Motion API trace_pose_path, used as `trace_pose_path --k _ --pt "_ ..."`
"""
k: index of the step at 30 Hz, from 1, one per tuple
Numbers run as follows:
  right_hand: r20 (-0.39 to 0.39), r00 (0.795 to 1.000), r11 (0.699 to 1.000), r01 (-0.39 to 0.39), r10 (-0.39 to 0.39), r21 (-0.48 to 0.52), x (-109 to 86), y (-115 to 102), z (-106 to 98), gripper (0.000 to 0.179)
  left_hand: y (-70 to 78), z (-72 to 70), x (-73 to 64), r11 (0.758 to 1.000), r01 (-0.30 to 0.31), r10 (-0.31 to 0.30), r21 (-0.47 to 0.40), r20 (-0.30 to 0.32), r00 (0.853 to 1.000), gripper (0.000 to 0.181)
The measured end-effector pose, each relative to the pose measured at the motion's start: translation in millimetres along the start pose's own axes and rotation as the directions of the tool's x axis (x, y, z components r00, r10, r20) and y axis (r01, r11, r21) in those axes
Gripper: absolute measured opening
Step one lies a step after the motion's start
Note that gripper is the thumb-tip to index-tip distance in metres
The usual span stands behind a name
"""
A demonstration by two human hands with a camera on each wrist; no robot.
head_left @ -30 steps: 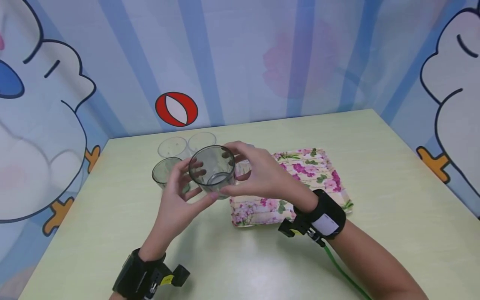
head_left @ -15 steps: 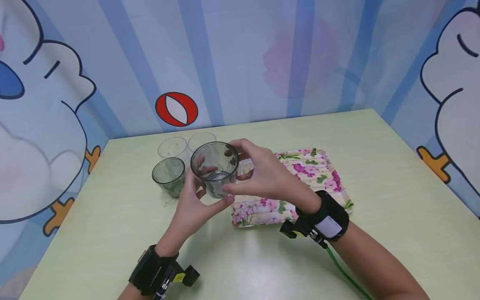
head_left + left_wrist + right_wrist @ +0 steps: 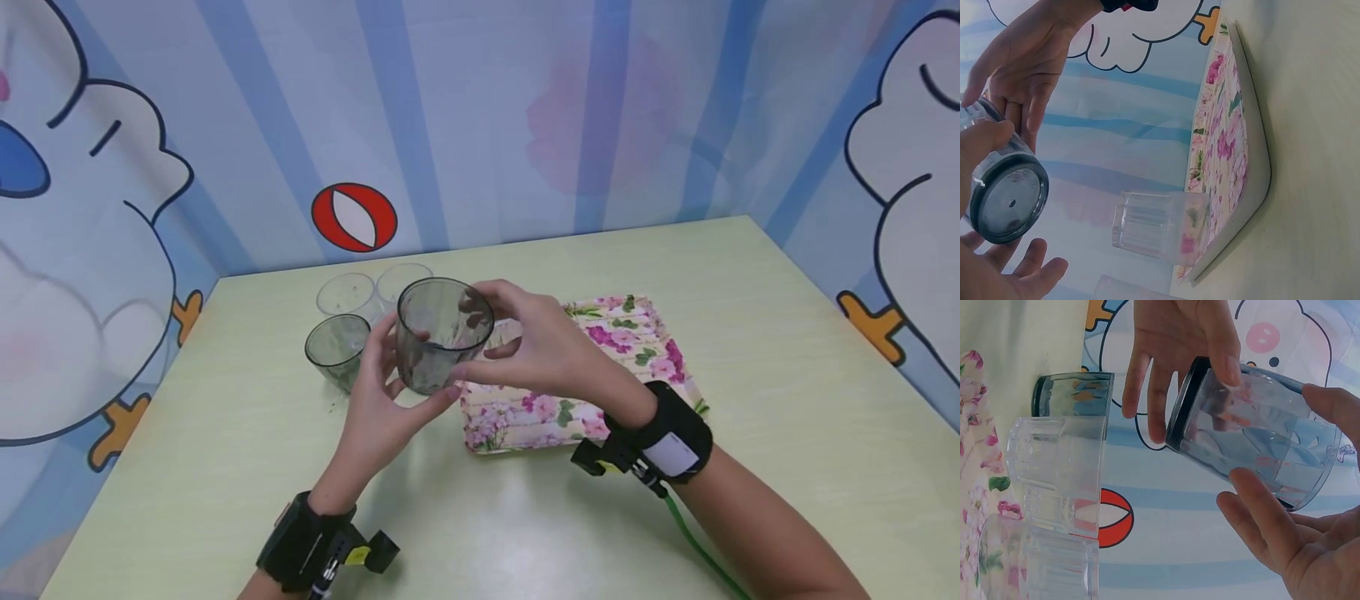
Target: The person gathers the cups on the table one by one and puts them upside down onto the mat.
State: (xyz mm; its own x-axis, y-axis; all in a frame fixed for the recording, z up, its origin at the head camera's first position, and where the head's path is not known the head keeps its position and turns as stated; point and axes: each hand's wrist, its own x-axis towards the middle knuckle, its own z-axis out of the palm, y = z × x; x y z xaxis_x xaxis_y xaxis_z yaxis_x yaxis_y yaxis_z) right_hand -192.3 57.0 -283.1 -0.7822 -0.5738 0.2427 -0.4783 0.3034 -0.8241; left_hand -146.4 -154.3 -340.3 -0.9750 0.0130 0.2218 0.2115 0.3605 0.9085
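A grey-tinted glass tumbler (image 3: 444,333) is held up between both hands, tilted, above the table. My right hand (image 3: 543,350) grips its right side near the rim, thumb in front and fingers behind. My left hand (image 3: 378,404) holds it low on the left; in the right wrist view the left thumb (image 3: 1230,365) lies on the wall near the thick base. The base (image 3: 1010,200) shows in the left wrist view. A second grey tumbler (image 3: 335,354) stands upright to the left, close beside the left fingers.
Two clear glasses (image 3: 345,293) stand behind the grey one. A floral tray (image 3: 637,329) lies to the right, partly covered by the right hand. A clear glass (image 3: 1160,225) stands at the tray in the left wrist view. A printed cloth (image 3: 495,125) backs the table.
The held tumbler has moved right and slightly up. My left hand shifted right with it, its thumb coming off the glass and back to it, uncovering the second grey tumbler.
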Motion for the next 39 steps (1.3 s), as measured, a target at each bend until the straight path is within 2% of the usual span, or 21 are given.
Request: trace_pose_path --k 13,18,25,30,35,39 --pt "0.034 0.998 0.998 -0.060 0.060 -0.007 -5.7 6 -10 0.076 6.8 -6.0 -4.6 0.999 -0.030 0.028 -0.038 -0.056 0.998 0.097" --pt "0.048 0.997 0.998 -0.064 0.064 -0.009 -5.4 8 -12 0.077 9.4 -9.3 -6.4 0.996 -0.068 0.063 -0.059 -0.077 0.995 0.101" --pt "0.088 0.995 0.998 -0.056 0.055 0.004 -7.6 13 -13 0.071 16.1 -13.0 -9.0 0.993 -0.086 0.079 -0.075 -0.080 0.994 0.099" --pt "0.117 0.992 0.999 -0.036 0.035 0.008 -9.2 17 -14 0.062 17.9 -13.9 -9.1 0.985 -0.136 0.127 -0.107 -0.080 0.989 0.097" --pt "0.152 0.988 1.000 -0.025 0.024 0.007 -10.0 21 -14 0.062 17.0 -14.6 -9.9 0.965 -0.204 0.195 -0.168 -0.069 0.978 0.094" --pt "0.180 0.983 1.000 -0.021 0.022 -0.009 -10.2 24 -13 0.064 17.1 -14.8 -10.7 0.954 -0.227 0.218 -0.198 -0.064 0.974 0.092"
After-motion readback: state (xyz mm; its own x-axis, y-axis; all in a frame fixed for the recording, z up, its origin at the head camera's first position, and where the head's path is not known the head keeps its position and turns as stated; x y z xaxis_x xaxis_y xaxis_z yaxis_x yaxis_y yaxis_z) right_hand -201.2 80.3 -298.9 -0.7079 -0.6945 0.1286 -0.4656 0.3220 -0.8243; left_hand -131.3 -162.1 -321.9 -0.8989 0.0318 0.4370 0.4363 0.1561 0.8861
